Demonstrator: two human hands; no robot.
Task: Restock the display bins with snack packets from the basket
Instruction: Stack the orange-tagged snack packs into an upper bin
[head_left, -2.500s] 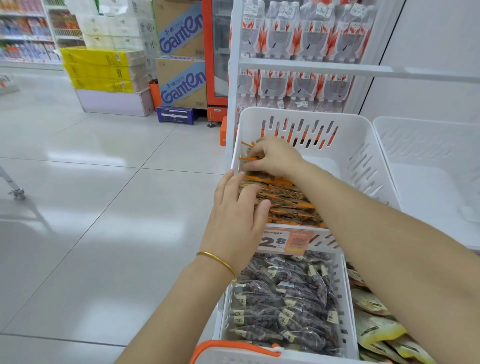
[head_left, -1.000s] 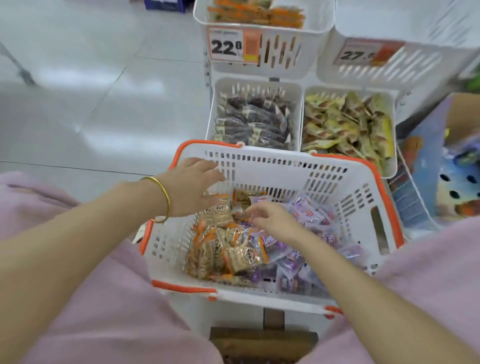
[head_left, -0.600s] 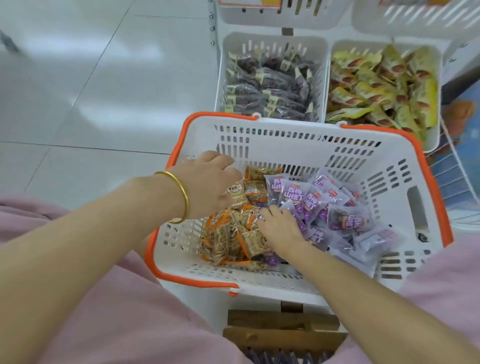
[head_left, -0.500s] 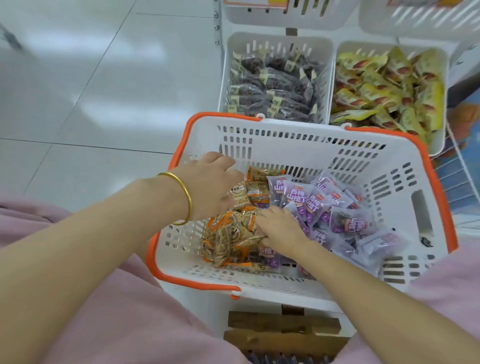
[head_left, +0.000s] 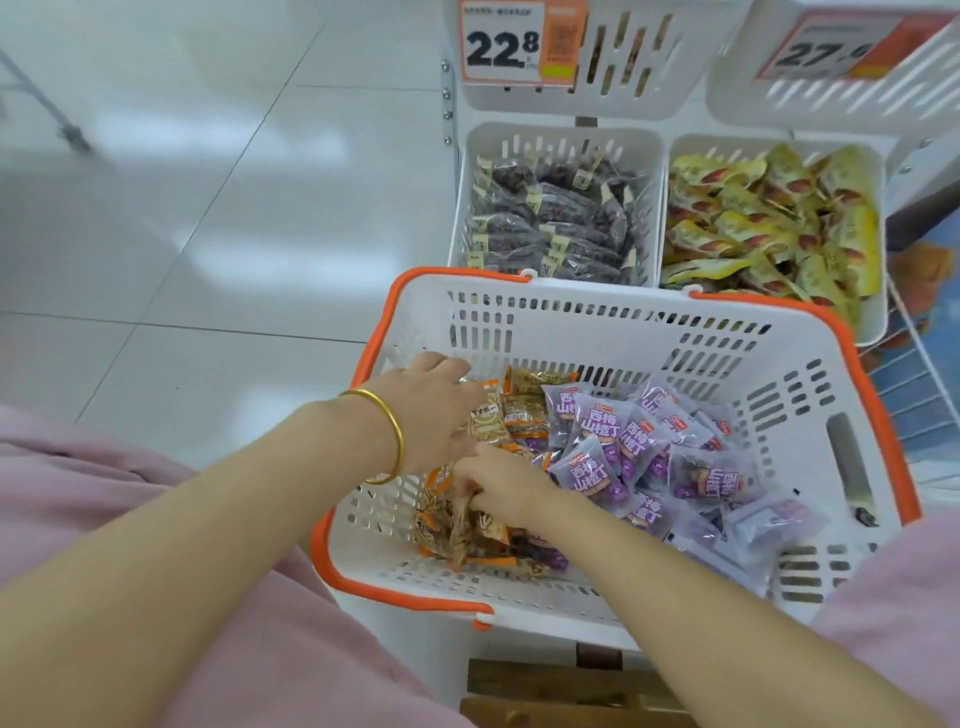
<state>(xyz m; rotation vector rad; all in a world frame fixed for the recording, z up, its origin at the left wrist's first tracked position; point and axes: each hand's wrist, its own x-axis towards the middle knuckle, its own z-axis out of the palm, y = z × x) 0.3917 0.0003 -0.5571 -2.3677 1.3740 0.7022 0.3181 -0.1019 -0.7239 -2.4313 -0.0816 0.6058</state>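
Glossy white floor tiles (head_left: 208, 234) lie at left; both hands are in the basket (head_left: 649, 317), gathering the next load for the bins.

The left hand (head_left: 431, 415), with a gold bangle (head_left: 387, 436) on its wrist, lies bent over the orange-edged packets (head_left: 524, 410); I cannot tell whether its fingers have closed on any. Just right of it, the right hand (head_left: 498, 483) curls its fingers round a bunch of the same crinkly packets. Puffy purple packets (head_left: 597, 431) fill the basket's right half. The basket is slotted white plastic with an orange rim. Beyond it stand a bin of dark packets (head_left: 561, 140) and a bin of yellow packets (head_left: 872, 218), with a price tag (head_left: 514, 44) above. The next move probably calls for a firm two-handed lift, since the slick film slips easily.
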